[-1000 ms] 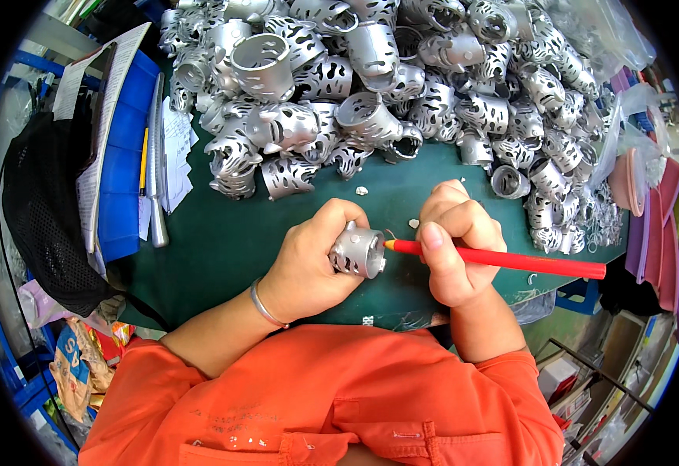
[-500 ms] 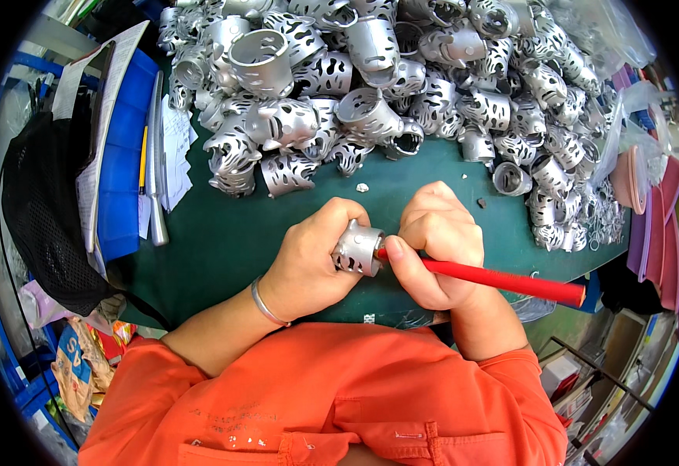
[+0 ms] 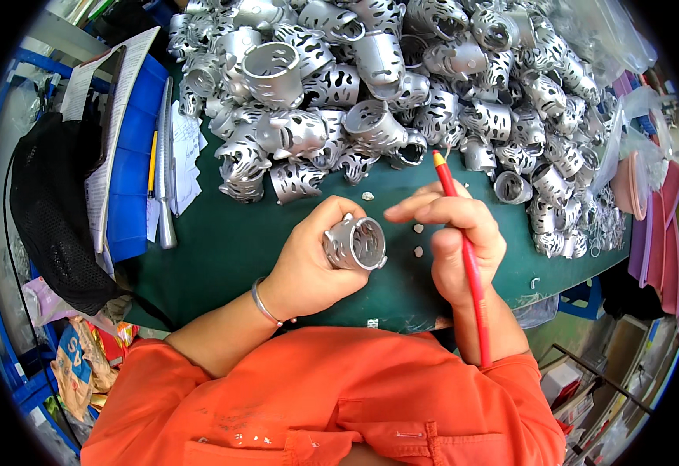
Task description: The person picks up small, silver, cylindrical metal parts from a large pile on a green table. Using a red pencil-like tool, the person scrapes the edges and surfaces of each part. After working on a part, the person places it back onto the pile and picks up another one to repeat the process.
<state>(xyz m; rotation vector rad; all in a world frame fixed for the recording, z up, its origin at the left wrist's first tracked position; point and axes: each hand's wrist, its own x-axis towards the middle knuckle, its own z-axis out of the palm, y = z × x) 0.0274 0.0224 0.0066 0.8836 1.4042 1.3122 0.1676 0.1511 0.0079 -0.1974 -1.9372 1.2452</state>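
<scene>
My left hand (image 3: 308, 255) is closed around a short silver ring-shaped metal part (image 3: 341, 247) with cut-out slots and small lugs. Its round open end faces right, toward my other hand. Just to the right, my right hand (image 3: 473, 237) grips a long red pen-shaped tool (image 3: 476, 299) with a yellow collar and a thin tip. That tip points up and away from the metal part, and the tool's back end lies along my forearm. My right forefinger stretches out toward the part without touching it.
A large heap of similar silver parts (image 3: 374, 58) covers the table's far side. Small whitish bits (image 3: 418, 228) lie on the green tabletop (image 3: 223, 248). At left stand a blue bin (image 3: 134, 171), a yellow pencil (image 3: 152, 163) and a black mesh item (image 3: 56, 225).
The red tool's tip has left the metal part and swung from pointing left to pointing up. My right hand has moved right and loosened its fingers. The part has turned, showing its open end.
</scene>
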